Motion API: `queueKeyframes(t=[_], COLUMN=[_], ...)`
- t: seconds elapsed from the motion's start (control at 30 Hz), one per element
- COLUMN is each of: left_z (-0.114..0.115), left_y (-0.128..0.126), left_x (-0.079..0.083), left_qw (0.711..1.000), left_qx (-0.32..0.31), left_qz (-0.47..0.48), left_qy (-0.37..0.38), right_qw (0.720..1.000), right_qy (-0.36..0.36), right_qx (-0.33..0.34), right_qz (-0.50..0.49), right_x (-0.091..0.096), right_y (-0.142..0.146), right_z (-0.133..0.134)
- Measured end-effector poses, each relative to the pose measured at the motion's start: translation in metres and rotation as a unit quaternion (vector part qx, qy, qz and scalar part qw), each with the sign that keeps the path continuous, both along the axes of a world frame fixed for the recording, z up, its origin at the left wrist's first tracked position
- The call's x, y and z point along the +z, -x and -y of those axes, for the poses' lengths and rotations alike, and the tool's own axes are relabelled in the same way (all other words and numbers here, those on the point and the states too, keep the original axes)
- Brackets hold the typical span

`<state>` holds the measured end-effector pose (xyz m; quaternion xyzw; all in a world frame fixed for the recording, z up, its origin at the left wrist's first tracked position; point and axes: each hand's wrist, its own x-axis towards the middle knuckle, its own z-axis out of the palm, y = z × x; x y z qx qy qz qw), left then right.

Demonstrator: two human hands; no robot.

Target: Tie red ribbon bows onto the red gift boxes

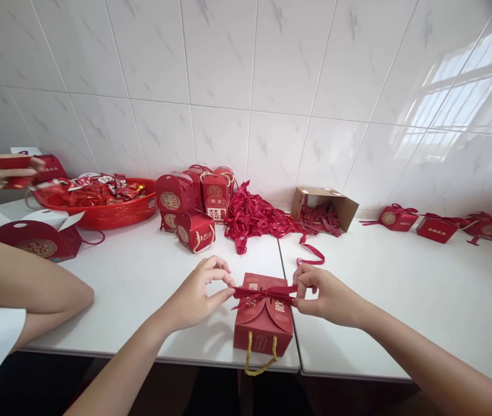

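A red gift box [263, 329] with gold lettering stands near the table's front edge, its yellow rope handle [261, 370] hanging towards me. Across its top runs a dark red ribbon [265, 293], tied in a bow at the middle. My left hand [202, 294] pinches the bow's left loop between thumb and fingers. On the other side my right hand [321, 294] pinches the right loop. Both hands are at the height of the box top, stretching the bow sideways.
Behind the box lie a heap of loose ribbons [256, 216] and a cardboard box [345, 214] of ribbons. Several red boxes [171, 193] are stacked left of them. A red basket [119, 215] holds wrapped sweets. Ribboned boxes [397, 218] line the right. A co-worker's arm [33, 277] reaches in at left.
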<state>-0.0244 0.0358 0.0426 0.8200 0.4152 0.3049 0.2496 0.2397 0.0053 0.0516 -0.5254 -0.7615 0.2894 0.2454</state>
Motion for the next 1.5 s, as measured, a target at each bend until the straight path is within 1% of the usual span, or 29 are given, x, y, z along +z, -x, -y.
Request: queueKeyframes(t=[0.07, 0.13, 0.17, 0.2, 0.23, 0.27, 0.33, 0.4, 0.43, 0.5, 0.57, 0.63, 0.7, 0.73, 0.8, 0.87, 0.9, 0.97, 1.0, 1.07, 1.1, 1.13, 1.17, 1.23, 1.33, 1.4, 1.43, 1.47, 1.5], left_z=[-0.001, -0.003, -0.004, -0.005, -0.006, -0.007, -0.006, 0.000, 0.003, 0.011, 0.018, 0.020, 0.021, 0.020, 0.019, 0.016, 0.014, 0.005, -0.001, -0.019, -0.030, -0.040, -0.051, -0.068, -0.085, -0.091, -0.094, -0.096, -0.099], left_y=[-0.001, -0.007, -0.009, -0.011, -0.011, -0.011, -0.007, -0.002, 0.000, 0.004, 0.006, 0.008, 0.010, 0.011, 0.011, 0.010, 0.009, 0.003, -0.002, -0.017, -0.029, -0.042, -0.058, -0.092, -0.137, -0.153, -0.155, -0.154, -0.151], left_x=[0.002, 0.002, 0.001, -0.001, -0.002, -0.003, -0.005, -0.007, -0.007, -0.008, -0.010, -0.015, -0.023, -0.028, -0.038, -0.047, -0.050, -0.052, -0.052, -0.049, -0.047, -0.046, -0.045, -0.046, -0.053, -0.061, -0.066, -0.070, -0.074], left_qw=[0.993, 0.971, 0.961, 0.959, 0.965, 0.977, 0.997, 0.996, 0.991, 0.985, 0.985, 0.993, 0.998, 0.997, 0.985, 0.965, 0.954, 0.940, 0.944, 0.969, 0.983, 0.991, 0.993, 0.981, 0.964, 0.957, 0.956, 0.957, 0.959], left_qx=[-0.052, -0.099, -0.111, -0.111, -0.101, -0.081, -0.034, -0.001, 0.008, 0.019, 0.022, 0.008, -0.022, -0.040, -0.063, -0.056, -0.041, -0.003, 0.010, 0.003, -0.018, -0.053, -0.087, -0.144, -0.194, -0.199, -0.189, -0.173, -0.150], left_qz=[0.056, 0.133, 0.158, 0.164, 0.147, 0.110, 0.004, -0.090, -0.122, -0.153, -0.148, -0.109, -0.043, -0.003, 0.085, 0.176, 0.216, 0.251, 0.237, 0.154, 0.096, 0.038, -0.016, -0.129, -0.183, -0.211, -0.221, -0.228, -0.232], left_qy=[0.093, 0.174, 0.198, 0.204, 0.192, 0.162, 0.071, -0.017, -0.047, -0.077, -0.080, -0.041, 0.028, 0.068, 0.137, 0.187, 0.206, 0.230, 0.230, 0.194, 0.158, 0.117, 0.078, 0.021, -0.007, -0.027, -0.038, -0.049, -0.059], right_qw=[1.000, 0.999, 0.998, 0.997, 0.997, 0.996, 0.994, 0.993, 0.993, 0.990, 0.986, 0.980, 0.970, 0.962, 0.949, 0.943, 0.943, 0.945, 0.945, 0.945, 0.945, 0.944, 0.943, 0.945, 0.954, 0.960, 0.963, 0.966, 0.969], right_qy=[-0.025, -0.051, -0.062, -0.071, -0.078, -0.082, -0.082, -0.080, -0.081, -0.092, -0.121, -0.170, -0.215, -0.232, -0.245, -0.239, -0.232, -0.219, -0.215, -0.204, -0.195, -0.184, -0.172, -0.150, -0.136, -0.134, -0.131, -0.131, -0.122], right_qx=[0.015, 0.018, 0.013, 0.007, -0.002, -0.008, -0.018, -0.027, -0.030, -0.033, -0.027, 0.001, 0.065, 0.103, 0.164, 0.195, 0.202, 0.212, 0.219, 0.233, 0.244, 0.254, 0.259, 0.253, 0.214, 0.183, 0.161, 0.126, 0.072], right_qz=[0.003, 0.005, 0.009, 0.018, 0.028, 0.040, 0.063, 0.080, 0.086, 0.099, 0.108, 0.103, 0.096, 0.098, 0.112, 0.123, 0.124, 0.116, 0.111, 0.102, 0.101, 0.107, 0.116, 0.140, 0.160, 0.165, 0.172, 0.182, 0.202], right_x=[-0.001, -0.001, -0.002, -0.003, -0.003, -0.004, -0.006, -0.008, -0.009, -0.010, -0.010, -0.009, -0.008, -0.009, -0.011, -0.015, -0.017, -0.019, -0.020, -0.017, -0.015, -0.011, -0.008, -0.001, 0.002, -0.003, -0.008, -0.013, -0.020], right_y=[-0.001, 0.000, 0.001, 0.002, 0.002, 0.002, -0.001, -0.003, -0.004, -0.007, -0.011, -0.014, -0.015, -0.013, -0.005, 0.007, 0.013, 0.021, 0.023, 0.021, 0.018, 0.015, 0.011, 0.004, -0.011, -0.034, -0.051, -0.072, -0.095], right_z=[0.001, 0.002, 0.002, 0.002, 0.002, 0.003, 0.006, 0.012, 0.015, 0.022, 0.028, 0.032, 0.033, 0.033, 0.032, 0.030, 0.029, 0.029, 0.030, 0.034, 0.037, 0.041, 0.046, 0.055, 0.064, 0.064, 0.061, 0.058, 0.054])
